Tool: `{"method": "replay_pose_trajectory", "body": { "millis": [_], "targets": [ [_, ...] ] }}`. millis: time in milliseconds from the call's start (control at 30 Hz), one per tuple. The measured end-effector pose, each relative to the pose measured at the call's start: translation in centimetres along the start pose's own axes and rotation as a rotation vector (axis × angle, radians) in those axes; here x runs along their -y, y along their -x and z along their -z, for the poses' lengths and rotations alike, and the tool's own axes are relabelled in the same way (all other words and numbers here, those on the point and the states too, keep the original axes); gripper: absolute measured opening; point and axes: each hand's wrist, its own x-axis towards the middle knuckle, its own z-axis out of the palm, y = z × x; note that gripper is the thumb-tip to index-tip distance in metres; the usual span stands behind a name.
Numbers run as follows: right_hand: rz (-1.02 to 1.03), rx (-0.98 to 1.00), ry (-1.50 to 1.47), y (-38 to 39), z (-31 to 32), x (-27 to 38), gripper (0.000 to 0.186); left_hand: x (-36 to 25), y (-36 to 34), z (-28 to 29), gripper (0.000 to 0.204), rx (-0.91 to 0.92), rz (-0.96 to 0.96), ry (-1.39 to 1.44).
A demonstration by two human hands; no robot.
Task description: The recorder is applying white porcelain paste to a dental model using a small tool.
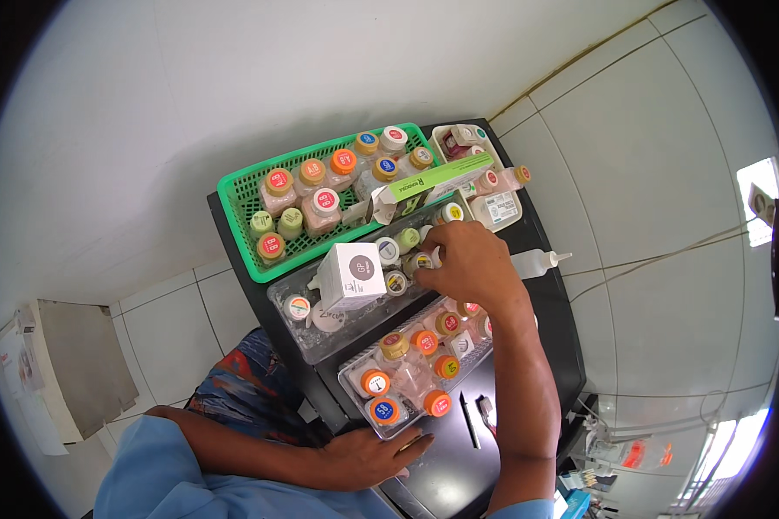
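R hand (469, 261): fingers bent down around a small jar (420, 263); whether it's pinched or only touched can't be told.
Jar pos.: in long clear tray (316, 346), mid-bench, among other small jars.
L hand (365, 458): laid beside front corner of clear basket (362, 409), fingers loosely parted.
Bench (446, 439): glossy black, light reflected in it; black pen (470, 421) laid on bare part, white nozzle btl. (535, 264) nr R edge.
Back of bench: green basket (242, 227) filled w/ capped btls. (343, 162); white tub (509, 222) set beside it; long green-white box (441, 177) rested askew over both.
Room: plain white wall (147, 112) behind; white tiles (666, 130) to R, crossed by thin cables; pale cabinet (86, 372) far L.
Cap lbls.: round, mostly red, orange or blue, marked w/ short codes.
Jar lbl.: yellow/black, partly covered by fingers, can't be read.
White box (353, 277): stood in tray, grey disc printed on top, handwritten on in dark ink.
Flat white lid (329, 317): handwritten on too.
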Motion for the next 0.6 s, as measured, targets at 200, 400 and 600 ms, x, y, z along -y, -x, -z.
{"method": "replay_pose_trajectory", "body": {
  "millis": [200, 400, 600],
  "targets": [
    [0.048, 0.147, -0.721, 2.1, 4.3, -4.0, 0.04, 0.0, 0.1, 0.1, 0.073, -0.003, -0.026, 0.077],
    [0.036, 0.145, -0.823, 2.8, 5.2, -4.2, 0.038, 0.3, 0.0, 0.1, 0.072, -0.074, -0.057, 0.076],
    [-0.137, -0.011, -0.761, 1.7, 4.5, -3.8, 0.031, 0.1, 0.0, -0.1, 0.071, -0.028, -0.012, 0.001]
  ]
}}
